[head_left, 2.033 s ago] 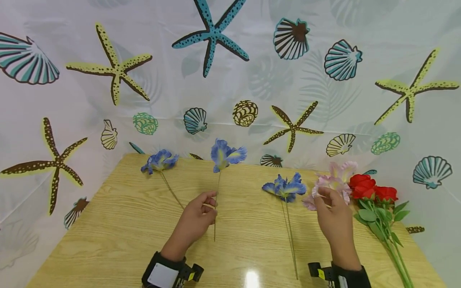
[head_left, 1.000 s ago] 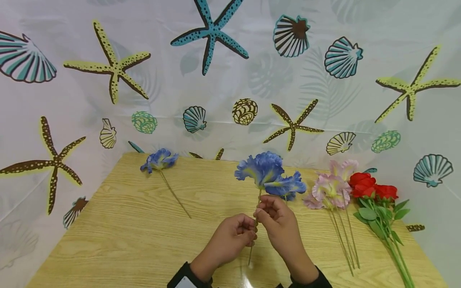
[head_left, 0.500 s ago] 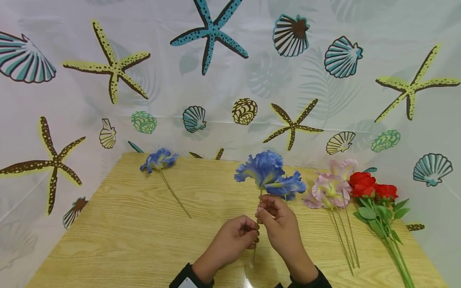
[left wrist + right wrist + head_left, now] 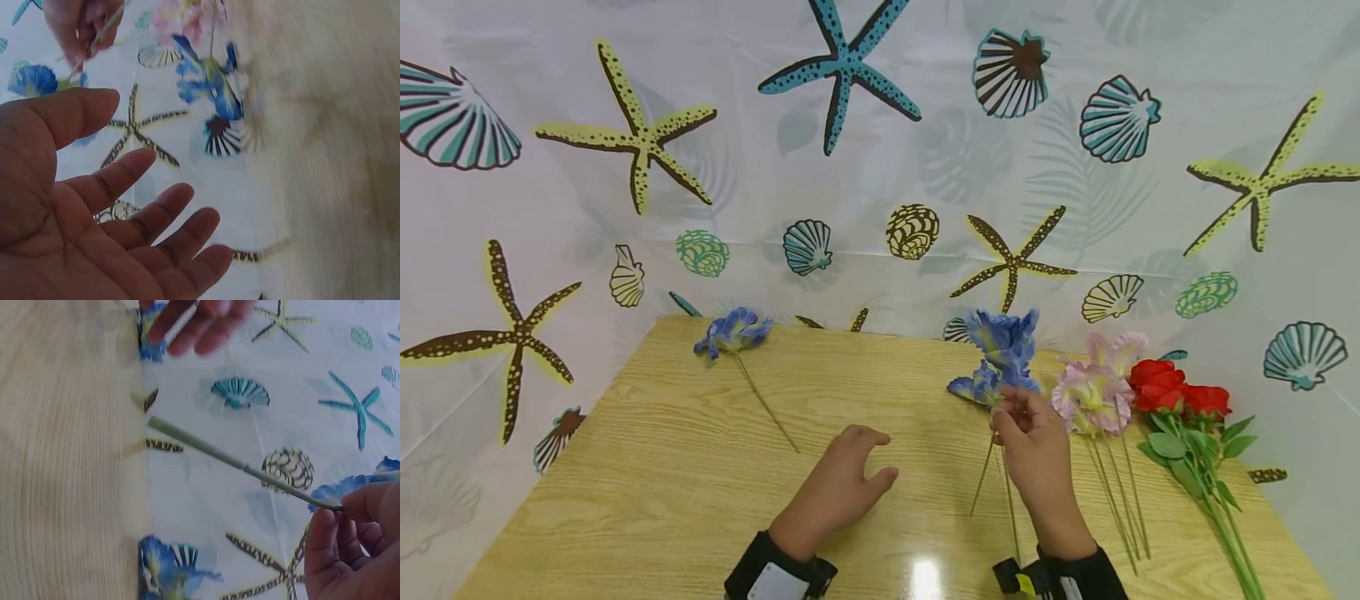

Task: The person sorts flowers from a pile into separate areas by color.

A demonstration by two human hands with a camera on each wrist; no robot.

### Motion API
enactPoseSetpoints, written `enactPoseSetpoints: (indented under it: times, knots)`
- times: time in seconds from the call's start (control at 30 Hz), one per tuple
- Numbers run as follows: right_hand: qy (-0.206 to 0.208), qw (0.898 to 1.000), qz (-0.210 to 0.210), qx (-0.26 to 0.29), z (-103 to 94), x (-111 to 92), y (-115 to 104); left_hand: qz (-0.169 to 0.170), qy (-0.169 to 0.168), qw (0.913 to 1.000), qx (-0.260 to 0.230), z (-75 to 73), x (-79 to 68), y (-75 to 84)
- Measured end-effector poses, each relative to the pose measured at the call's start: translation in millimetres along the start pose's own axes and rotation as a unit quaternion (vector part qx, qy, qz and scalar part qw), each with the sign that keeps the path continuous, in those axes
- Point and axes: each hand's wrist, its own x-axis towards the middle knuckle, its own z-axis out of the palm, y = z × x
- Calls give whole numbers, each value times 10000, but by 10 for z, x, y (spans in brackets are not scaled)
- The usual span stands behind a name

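Observation:
My right hand [image 4: 1037, 458] pinches the stem of an artificial blue iris [image 4: 1000, 332] between thumb and fingers, close below its bloom. In the right wrist view the bare green stem [image 4: 206, 447] sticks out from the pinch. This bloom overlaps a second blue iris [image 4: 972, 388], which lies on the table with its stem toward me. My left hand [image 4: 838, 487] holds nothing, its thumb and fingers spread apart over the middle of the table. Farther left lies a third blue iris [image 4: 733, 331].
Pink flowers [image 4: 1093, 398] with thin stems lie right of my right hand. Beside them are red roses [image 4: 1157, 385] with green leaves. A white cloth [image 4: 865, 192] printed with starfish and shells hangs behind the wooden table [image 4: 647, 500].
The right hand left the pink flowers and joined the left on the iris stem. Since then the left has let go and drawn back left, while the right carried the iris rightward.

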Motion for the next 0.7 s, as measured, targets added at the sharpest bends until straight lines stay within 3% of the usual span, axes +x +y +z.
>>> enactPoseSetpoints:
  times: [0.13,0.3,0.5,0.7]
  knots:
    - [140,9991,156,-361,-119,87,109,-163,519,9962,686,-95,-1,-145]
    - [210,9962,241,-814,-207,166,226,-627,983,9829,1428,-244,-34,-310]
    - [55,9864,175,-1633,-198,228,406,-1333,764,9776,1439,-363,-117,-469]
    - [-142,9807,323,-1922,-160,261,523,-1492,515,9777,1385,-399,-160,-510]
